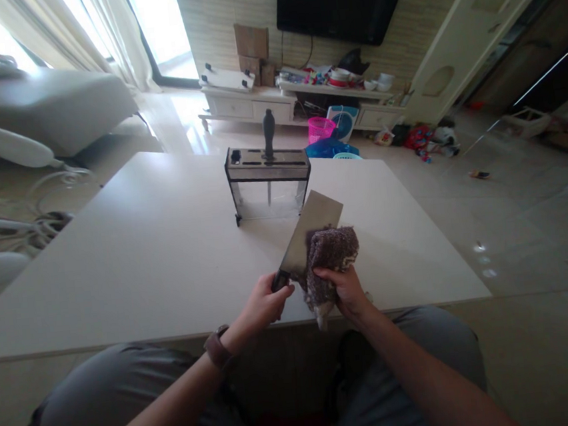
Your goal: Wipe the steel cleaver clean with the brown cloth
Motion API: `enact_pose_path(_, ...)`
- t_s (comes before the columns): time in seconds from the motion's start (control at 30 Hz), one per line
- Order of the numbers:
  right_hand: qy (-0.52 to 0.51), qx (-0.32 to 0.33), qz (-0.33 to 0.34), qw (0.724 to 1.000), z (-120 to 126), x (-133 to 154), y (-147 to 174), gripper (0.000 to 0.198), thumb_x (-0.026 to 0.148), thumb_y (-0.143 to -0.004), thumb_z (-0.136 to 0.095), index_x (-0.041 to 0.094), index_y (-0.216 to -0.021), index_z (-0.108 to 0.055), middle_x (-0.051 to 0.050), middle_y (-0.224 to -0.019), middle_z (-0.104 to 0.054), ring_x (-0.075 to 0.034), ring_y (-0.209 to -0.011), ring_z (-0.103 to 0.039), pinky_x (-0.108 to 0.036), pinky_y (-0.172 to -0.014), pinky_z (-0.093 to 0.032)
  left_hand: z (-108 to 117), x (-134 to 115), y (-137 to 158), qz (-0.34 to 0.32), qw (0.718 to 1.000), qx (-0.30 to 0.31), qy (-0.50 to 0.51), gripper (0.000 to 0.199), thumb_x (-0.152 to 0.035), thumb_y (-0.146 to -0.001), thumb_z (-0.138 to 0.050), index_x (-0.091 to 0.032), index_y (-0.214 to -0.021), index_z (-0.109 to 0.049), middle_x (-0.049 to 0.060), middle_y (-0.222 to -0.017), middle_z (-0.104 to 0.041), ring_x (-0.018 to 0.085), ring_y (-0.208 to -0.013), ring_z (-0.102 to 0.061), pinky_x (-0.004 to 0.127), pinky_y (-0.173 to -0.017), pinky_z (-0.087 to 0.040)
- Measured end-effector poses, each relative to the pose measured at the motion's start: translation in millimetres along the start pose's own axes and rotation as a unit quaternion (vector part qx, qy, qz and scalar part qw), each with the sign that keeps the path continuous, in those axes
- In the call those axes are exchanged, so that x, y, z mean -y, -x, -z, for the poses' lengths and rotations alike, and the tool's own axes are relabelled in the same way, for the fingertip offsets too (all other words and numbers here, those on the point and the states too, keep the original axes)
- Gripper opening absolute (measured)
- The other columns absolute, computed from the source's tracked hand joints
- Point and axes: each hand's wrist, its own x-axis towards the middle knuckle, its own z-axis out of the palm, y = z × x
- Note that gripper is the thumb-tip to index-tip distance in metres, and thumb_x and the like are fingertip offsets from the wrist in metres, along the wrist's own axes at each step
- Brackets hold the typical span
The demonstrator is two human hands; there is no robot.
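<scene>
My left hand (268,299) is closed round the black handle of a cleaver (310,230), whose broad blade points up and away from me over the table's near part. In my right hand (347,288) is a fuzzy brown-grey cloth (332,252), pressed against the right side of the blade, with my thumb on top. Part of the blade is hidden by the cloth. Beyond the blade stands a knife block (268,164) with a slotted top and clear sides. One black-handled knife (269,133) is upright in it, its narrow blade showing through the clear wall.
The white table (167,251) spans the space before my knees. White chairs (11,145) stand at the left. Past the table, a TV cabinet (248,104) holds bowls and odds and ends, with a pink basket (321,129) near it. Toys (422,138) lie on the floor at right.
</scene>
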Motion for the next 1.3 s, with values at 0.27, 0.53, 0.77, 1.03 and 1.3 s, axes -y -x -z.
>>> enact_pose_path(0.27,-0.029,0.018,-0.041,0.999,-5,-16,7,0.042,0.024,-0.050,-0.096,0.019,-0.087,-0.078,-0.004,-0.088,-0.083,-0.023,-0.077,-0.077,-0.037,-0.077,-0.063,-17,13,6,-0.021,1.000,-0.014,0.003,0.021,-0.037,-0.081,-0.068,-0.017,-0.081,-0.059,-0.008,-0.048,-0.050,0.008,-0.038,-0.042,0.020,-0.039,-0.035)
enact_pose_path(0.53,0.028,0.030,-0.026,0.999,-1,-14,4,0.047,0.022,-0.048,-0.097,0.017,-0.091,-0.079,-0.006,-0.090,-0.083,-0.025,-0.078,-0.077,-0.038,-0.075,-0.063,-13,9,4,0.002,1.000,0.016,0.018,0.029,-0.045,-0.083,-0.068,-0.019,-0.081,-0.055,-0.011,-0.043,-0.044,0.007,-0.032,-0.037,0.020,-0.035,-0.030)
enact_pose_path(0.77,0.032,0.010,0.031,0.999,1,2,1,0.053,0.015,-0.044,-0.096,0.020,-0.094,-0.080,-0.004,-0.090,-0.084,-0.026,-0.080,-0.078,-0.039,-0.076,-0.063,3,-4,1,-0.001,0.999,0.033,0.044,0.032,-0.047,-0.084,-0.069,-0.019,-0.090,-0.056,-0.011,-0.041,-0.047,0.007,-0.031,-0.037,0.018,-0.035,-0.028)
enact_pose_path(1.03,-0.021,-0.015,0.014,1.000,11,17,-11,0.043,0.018,-0.049,-0.094,0.020,-0.089,-0.079,-0.003,-0.090,-0.084,-0.022,-0.077,-0.077,-0.036,-0.074,-0.064,6,6,-2,-0.018,0.996,-0.016,0.083,0.027,-0.043,-0.086,-0.066,-0.022,-0.084,-0.048,-0.012,-0.042,-0.044,0.007,-0.029,-0.034,0.019,-0.034,-0.028)
enact_pose_path(1.3,-0.028,0.035,-0.064,0.997,-2,1,8,0.049,0.023,-0.046,-0.098,0.019,-0.091,-0.080,-0.004,-0.089,-0.084,-0.022,-0.078,-0.077,-0.034,-0.075,-0.063,-10,6,9,-0.003,0.999,0.031,0.023,0.028,-0.045,-0.085,-0.067,-0.019,-0.087,-0.055,-0.011,-0.044,-0.044,0.008,-0.034,-0.035,0.021,-0.037,-0.027)
